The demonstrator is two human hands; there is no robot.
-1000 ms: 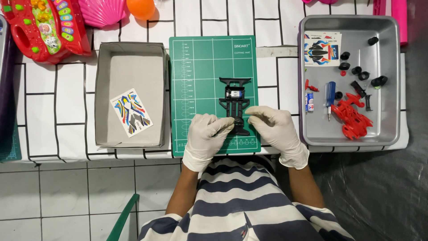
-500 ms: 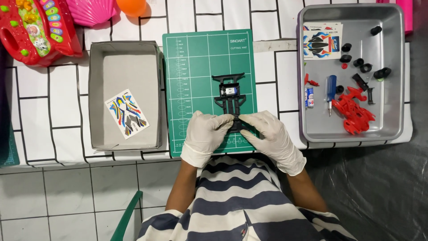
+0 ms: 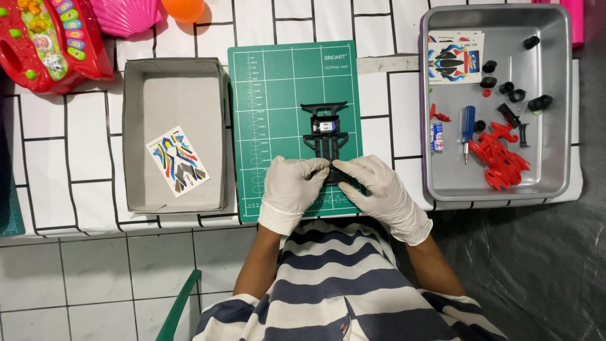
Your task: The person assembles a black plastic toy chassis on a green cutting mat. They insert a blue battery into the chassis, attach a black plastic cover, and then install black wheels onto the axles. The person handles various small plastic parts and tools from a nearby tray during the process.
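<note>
A black toy-car chassis [image 3: 325,129] lies lengthwise on the green cutting mat [image 3: 278,95]. Both my hands wear white gloves. My left hand [image 3: 291,189] and my right hand [image 3: 372,186] meet at the chassis's near end, fingertips pinching it from either side. The near end of the chassis is hidden under my fingers.
A grey tray [image 3: 136,126] on the left holds a sticker sheet [image 3: 178,161]. A metal tray [image 3: 558,95] on the right holds a red car body [image 3: 502,155], a blue-handled screwdriver [image 3: 468,126], black wheels [image 3: 508,88], and another sticker sheet [image 3: 454,60]. Red and pink toys [image 3: 50,38] stand at the back left.
My hands have closed in together on the chassis's near end, the right hand shifting left. The camera view drifted slightly.
</note>
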